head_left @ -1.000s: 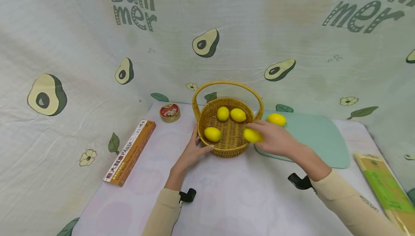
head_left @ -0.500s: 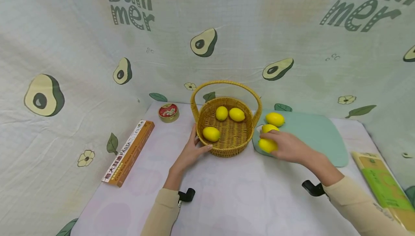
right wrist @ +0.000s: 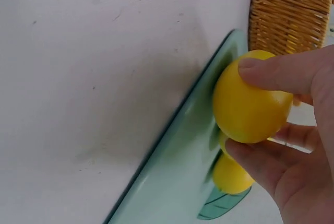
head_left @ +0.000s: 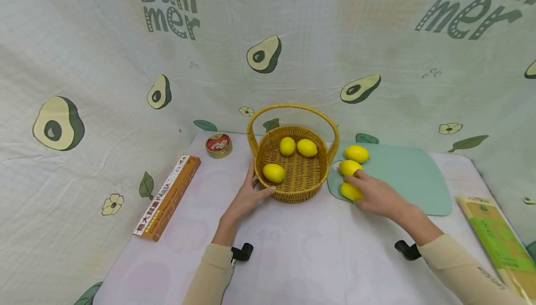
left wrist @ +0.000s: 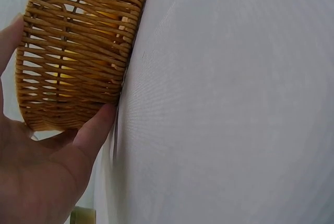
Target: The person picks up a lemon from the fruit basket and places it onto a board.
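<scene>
Right hand (head_left: 377,195) grips a lemon (head_left: 351,191) on the near-left corner of the green cutting board (head_left: 410,174), at 3 o'clock of the wicker basket (head_left: 293,193). Left hand (head_left: 247,195) is open, fingers and thumb resting against the basket wall at 8 o'clock. Three lemons sit in the basket; two more on the board at 12 o'clock of the held one.

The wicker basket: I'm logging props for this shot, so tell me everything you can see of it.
The wicker basket is round, woven of golden-tan cane, with low openwork walls and one arched handle over the top. It stands upright on the pale table, beside the green mat. Three lemons lie inside. The left hand touches its near left wall, thumb against the weave.
</scene>
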`<state>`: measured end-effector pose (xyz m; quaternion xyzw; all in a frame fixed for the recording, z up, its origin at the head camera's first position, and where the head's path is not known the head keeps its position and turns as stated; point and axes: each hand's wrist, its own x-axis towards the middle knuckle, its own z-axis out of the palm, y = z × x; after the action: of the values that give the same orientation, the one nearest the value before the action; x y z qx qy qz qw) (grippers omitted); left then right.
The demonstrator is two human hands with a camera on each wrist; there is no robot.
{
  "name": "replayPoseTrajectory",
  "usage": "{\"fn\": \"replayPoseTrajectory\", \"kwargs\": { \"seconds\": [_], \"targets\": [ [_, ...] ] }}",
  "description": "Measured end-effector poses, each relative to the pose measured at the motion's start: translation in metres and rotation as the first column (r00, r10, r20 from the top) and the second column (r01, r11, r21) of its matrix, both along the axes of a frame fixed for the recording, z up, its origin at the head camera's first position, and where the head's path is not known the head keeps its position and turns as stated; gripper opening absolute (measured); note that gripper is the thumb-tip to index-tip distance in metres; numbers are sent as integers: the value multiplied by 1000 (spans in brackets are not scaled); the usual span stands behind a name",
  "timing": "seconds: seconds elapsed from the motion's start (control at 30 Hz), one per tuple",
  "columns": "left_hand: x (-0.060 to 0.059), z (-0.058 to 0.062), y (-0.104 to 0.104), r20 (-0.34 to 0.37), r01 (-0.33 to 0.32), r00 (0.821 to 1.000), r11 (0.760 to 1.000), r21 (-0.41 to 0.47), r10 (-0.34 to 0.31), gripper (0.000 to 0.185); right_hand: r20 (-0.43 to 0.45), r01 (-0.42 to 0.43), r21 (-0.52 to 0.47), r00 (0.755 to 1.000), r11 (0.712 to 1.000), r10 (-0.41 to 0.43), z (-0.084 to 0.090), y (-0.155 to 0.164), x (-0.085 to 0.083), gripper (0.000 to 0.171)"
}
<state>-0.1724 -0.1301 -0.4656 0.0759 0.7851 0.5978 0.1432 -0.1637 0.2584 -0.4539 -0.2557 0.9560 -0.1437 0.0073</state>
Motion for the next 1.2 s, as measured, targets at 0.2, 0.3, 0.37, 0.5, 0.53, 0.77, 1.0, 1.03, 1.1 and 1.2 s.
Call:
{"fn": "replayPoseTrajectory", "kwargs": {
  "seconds": [0.2, 0.3, 0.37, 0.5, 0.53, 0.77, 1.0, 1.03, 1.1, 1.2],
  "targets": [
    [0, -3, 0, -3, -5, 1000, 1000, 5, 5, 113, -36, 56, 16, 998, 998, -55, -7, 2, 0, 55],
    [-1, -2, 1, -8, -8, 1000, 1000, 14, 8, 114, -61, 95, 38, 994, 995, -93, -8, 5, -1, 55],
    [-1, -2, 1, -4, -9, 1000, 1000, 14, 9, 114, -67, 107, 48, 992, 993, -104, -9, 6, -1, 55],
    [0, -1, 0, 4, -9, 1000, 1000, 10, 9, 114, -69, 107, 46, 992, 993, -103, -10, 8, 0, 55],
    [0, -1, 0, 4, -8, 1000, 1000, 9, 8, 114, -66, 110, 47, 992, 993, -106, -9, 8, 1, 56],
    [0, 0, 1, -9, -17, 1000, 1000, 19, 17, 113, -50, 114, 54, 993, 992, -111, -4, 8, 4, 56],
    [-1, -2, 1, -13, -10, 1000, 1000, 26, 10, 112, -57, 113, 62, 992, 992, -109, -4, 7, 7, 58],
    [-1, -2, 1, -12, -9, 1000, 1000, 25, 10, 113, -58, 110, 63, 993, 992, -106, -3, 6, 8, 59],
    [0, -2, 0, -6, -10, 1000, 1000, 24, 10, 113, -55, 106, 62, 993, 992, -102, -3, 6, 10, 59],
    [0, -2, 0, -2, -11, 1000, 1000, 21, 11, 113, -57, 104, 61, 993, 993, -100, -2, 6, 11, 58]
  ]
}}
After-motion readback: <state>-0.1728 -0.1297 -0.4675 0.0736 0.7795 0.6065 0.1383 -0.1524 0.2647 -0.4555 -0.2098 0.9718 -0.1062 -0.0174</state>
